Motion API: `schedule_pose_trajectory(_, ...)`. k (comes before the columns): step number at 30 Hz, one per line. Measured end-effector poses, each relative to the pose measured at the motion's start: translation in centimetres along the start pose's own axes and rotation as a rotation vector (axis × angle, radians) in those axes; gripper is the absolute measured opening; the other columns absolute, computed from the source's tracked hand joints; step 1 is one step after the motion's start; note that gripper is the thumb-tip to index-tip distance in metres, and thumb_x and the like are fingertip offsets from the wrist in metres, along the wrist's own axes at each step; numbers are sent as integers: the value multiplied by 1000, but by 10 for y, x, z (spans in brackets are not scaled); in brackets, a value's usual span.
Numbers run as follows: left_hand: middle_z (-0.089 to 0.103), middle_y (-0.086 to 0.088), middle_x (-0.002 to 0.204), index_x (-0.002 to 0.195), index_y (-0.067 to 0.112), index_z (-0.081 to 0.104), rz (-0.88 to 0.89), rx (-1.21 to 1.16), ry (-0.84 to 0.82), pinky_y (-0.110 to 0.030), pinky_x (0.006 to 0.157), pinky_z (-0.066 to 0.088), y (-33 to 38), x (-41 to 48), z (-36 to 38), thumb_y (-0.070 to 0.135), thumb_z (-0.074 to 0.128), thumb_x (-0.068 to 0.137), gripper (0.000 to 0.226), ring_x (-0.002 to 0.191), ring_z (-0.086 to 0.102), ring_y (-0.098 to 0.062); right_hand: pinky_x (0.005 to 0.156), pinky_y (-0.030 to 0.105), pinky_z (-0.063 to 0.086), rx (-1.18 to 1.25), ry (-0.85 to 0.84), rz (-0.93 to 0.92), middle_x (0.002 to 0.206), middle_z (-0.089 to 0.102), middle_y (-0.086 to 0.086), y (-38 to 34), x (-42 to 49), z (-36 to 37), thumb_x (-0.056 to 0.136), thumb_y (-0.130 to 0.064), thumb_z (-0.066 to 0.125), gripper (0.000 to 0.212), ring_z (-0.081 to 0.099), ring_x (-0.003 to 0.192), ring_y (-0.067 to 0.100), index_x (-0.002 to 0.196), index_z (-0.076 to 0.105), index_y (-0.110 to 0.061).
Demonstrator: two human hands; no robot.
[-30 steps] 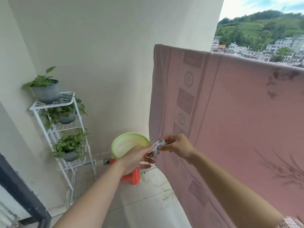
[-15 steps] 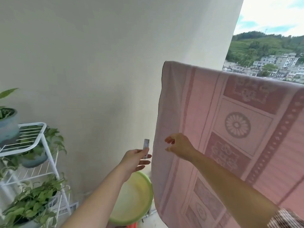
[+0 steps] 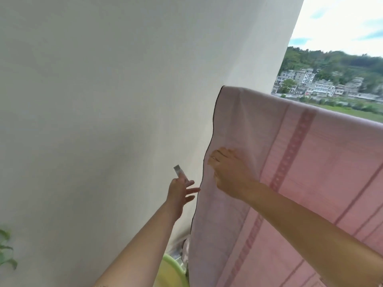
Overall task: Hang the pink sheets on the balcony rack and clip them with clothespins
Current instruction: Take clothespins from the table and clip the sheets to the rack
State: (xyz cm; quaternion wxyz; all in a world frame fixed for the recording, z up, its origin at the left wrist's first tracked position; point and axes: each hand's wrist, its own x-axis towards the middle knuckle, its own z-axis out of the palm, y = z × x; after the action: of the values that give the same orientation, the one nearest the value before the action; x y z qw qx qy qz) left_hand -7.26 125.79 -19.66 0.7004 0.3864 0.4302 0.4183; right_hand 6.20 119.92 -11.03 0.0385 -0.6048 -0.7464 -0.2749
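Pinches clothespin in left hand, just left of the pink sheet hem, other fingers spread. Presses right hand flat on the sheet near that same hem, fingers laid out, gripping nothing. Shows sheet already draped, rail hidden under the top fold. Shows no clip along the visible fold. Leaves all clipping to do, probably starting at the fold's left corner. Green basin below the sheet's hem.
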Motion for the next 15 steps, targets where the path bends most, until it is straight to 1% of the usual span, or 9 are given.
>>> schedule_pose_trajectory(3,62,0,112,96,17,45,-29,-92,-136,-30,65,48,16,33,13,59,31,93,44,74,73,-18,96,40,44,-160,4,-48,111,66,4,5,23,-5,62,-13,70,28,59,112,23,91,70,-13)
schedule_pose_trajectory(5,61,2,116,96,23,47,-54,-102,-234,-34,72,48,21,53,19,62,29,92,42,80,73,-22,98,39,42,-250,-53,-84,110,67,2,7,41,-7,60,-20,72,29,58,115,21,88,71,-16)
schedule_pose_trajectory(7,63,3,116,97,30,47,-102,-99,-336,-31,67,49,24,69,22,63,28,93,38,80,73,-25,101,40,35,-309,-70,-83,110,68,3,10,60,-11,58,-19,72,28,59,115,21,86,72,-16)
schedule_pose_trajectory(9,66,0,114,108,30,47,-177,-128,-410,-28,59,48,24,83,24,61,28,94,38,73,72,-24,106,42,35,-371,-104,-70,111,68,4,13,80,-16,60,-18,71,27,58,117,22,87,72,-15)
schedule_pose_trajectory(10,67,-4,112,115,27,46,-218,-154,-436,-29,60,48,23,90,26,59,30,95,41,68,69,-23,109,42,33,-411,-143,-72,112,67,3,13,88,-17,66,-20,68,25,56,119,22,91,71,-15)
schedule_pose_trajectory(12,67,-11,104,123,19,45,-276,-190,-473,-31,61,51,20,103,30,56,34,95,47,62,64,-22,115,40,21,-433,-316,-51,112,63,3,13,105,-18,79,-25,57,24,50,120,22,97,68,-15)
schedule_pose_trajectory(13,66,-13,98,124,15,46,-291,-199,-486,-31,60,52,18,108,32,54,35,96,49,61,61,-21,115,40,18,-423,-419,-14,109,61,2,12,114,-19,81,-29,53,23,48,117,21,95,66,-16)
schedule_pose_trajectory(14,64,-13,90,123,12,47,-300,-209,-496,-30,57,53,15,114,33,52,37,96,50,59,59,-20,114,40,19,-422,-522,34,102,60,1,11,122,-19,81,-33,54,20,48,112,21,87,65,-17)
schedule_pose_trajectory(15,63,-12,83,122,9,47,-309,-224,-502,-28,53,54,12,119,33,51,38,96,51,58,58,-19,112,41,22,-437,-619,82,89,56,-1,9,130,-18,80,-36,55,18,49,102,20,74,58,-19)
